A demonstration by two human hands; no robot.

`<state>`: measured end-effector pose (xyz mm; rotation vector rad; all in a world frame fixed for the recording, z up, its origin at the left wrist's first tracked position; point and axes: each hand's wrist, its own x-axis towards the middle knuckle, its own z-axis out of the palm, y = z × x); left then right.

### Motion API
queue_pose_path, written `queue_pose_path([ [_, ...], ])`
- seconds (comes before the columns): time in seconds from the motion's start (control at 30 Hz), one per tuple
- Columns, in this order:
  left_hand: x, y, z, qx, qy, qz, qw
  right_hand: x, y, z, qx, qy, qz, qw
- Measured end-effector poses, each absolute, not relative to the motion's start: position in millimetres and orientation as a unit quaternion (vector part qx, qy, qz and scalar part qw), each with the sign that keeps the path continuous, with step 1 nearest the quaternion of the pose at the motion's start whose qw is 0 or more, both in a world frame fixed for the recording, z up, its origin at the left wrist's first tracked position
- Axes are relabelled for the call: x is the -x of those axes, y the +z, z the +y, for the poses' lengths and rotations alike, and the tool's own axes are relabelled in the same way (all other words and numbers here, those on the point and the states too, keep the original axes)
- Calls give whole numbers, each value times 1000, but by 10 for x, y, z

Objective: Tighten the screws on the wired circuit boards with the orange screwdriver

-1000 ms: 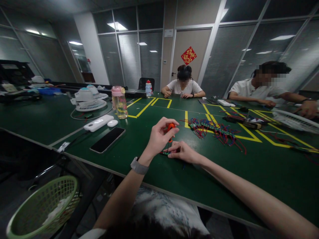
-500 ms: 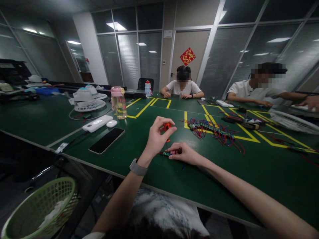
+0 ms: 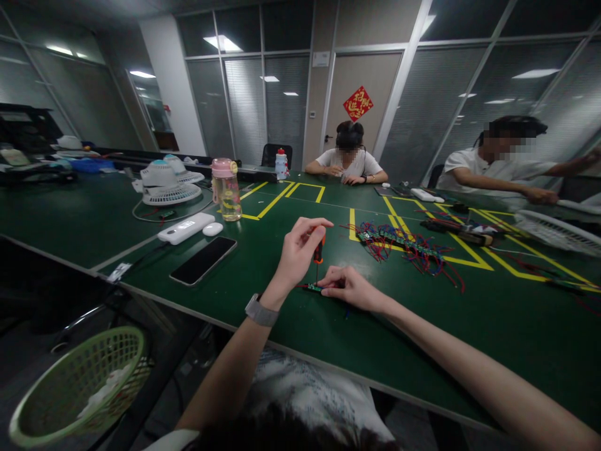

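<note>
Two fans (image 3: pixel 169 185), two bottles (image 3: pixel 226 190), one phone (image 3: pixel 203 260)

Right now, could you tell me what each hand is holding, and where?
Left hand pinches the screwdriver by its orange handle; right hand pins the small circuit board at its end.

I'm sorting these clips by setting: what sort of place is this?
Probably an office room used as an electronics assembly bench: glass partition walls, a long green table marked with yellow tape, and a pile of wired circuit boards.

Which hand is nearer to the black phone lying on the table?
Left. The left hand, gripping the small screwdriver, is the one on the phone's side; the right hand presses the little circuit board farther away.
</note>
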<state>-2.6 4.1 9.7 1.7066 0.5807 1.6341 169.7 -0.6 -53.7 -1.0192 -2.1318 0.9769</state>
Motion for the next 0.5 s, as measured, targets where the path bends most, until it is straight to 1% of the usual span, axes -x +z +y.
queue_pose_path([
  [0.1, 21, 88, 54, -655, 602, 166, 425, -1702, -546, 4, 376, 368, -800, 289],
  [0.17, 23, 82, 61, -650, 595, 160, 445, -1709, -554, 13, 375, 368, -801, 287],
  [0.23, 35, 74, 69, -652, 611, 200, 401, -1713, -563, 16, 375, 362, -803, 290],
  [0.33, 59, 64, 76, -659, 646, 269, 277, -1710, -577, 1, 373, 344, -807, 301],
  [0.37, 64, 63, 75, -662, 649, 276, 253, -1706, -581, -8, 373, 337, -809, 304],
  [0.4, 67, 64, 74, -665, 650, 270, 250, -1700, -585, -18, 375, 330, -810, 306],
  [0.43, 67, 66, 72, -667, 646, 252, 273, -1694, -588, -28, 376, 324, -811, 309],
  [0.5, 62, 72, 68, -663, 626, 201, 358, -1681, -594, -43, 381, 312, -811, 316],
])
